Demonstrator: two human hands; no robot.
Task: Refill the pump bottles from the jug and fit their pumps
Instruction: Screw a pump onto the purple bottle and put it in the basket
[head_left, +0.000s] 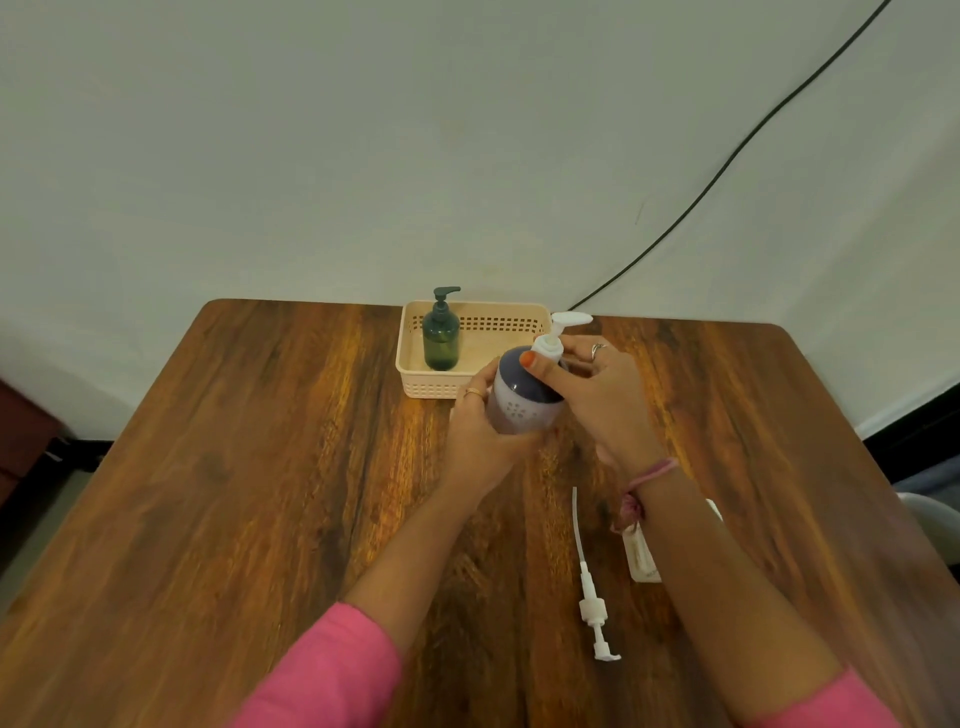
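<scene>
— Where's the bottle, and which way does it point?

— Over the tabletop (260, 467), just in front of the basket (415, 379). My left hand (475, 436) wraps the bottle (522, 400); its long axis leans away from me, nozzle to the right. My right hand (587, 389) pinches the pump (553, 340) at its collar.

— What's in the basket?

— One green bottle (440, 340), upright, pump fitted. A spare pump (592, 587) lies flat near my right arm, tube pointing away.

So I count two pump bottles, a green one (440, 338) and a purple-white one (524, 397), one loose pump (592, 605), one basket (415, 384), one black cable (727, 166).
</scene>
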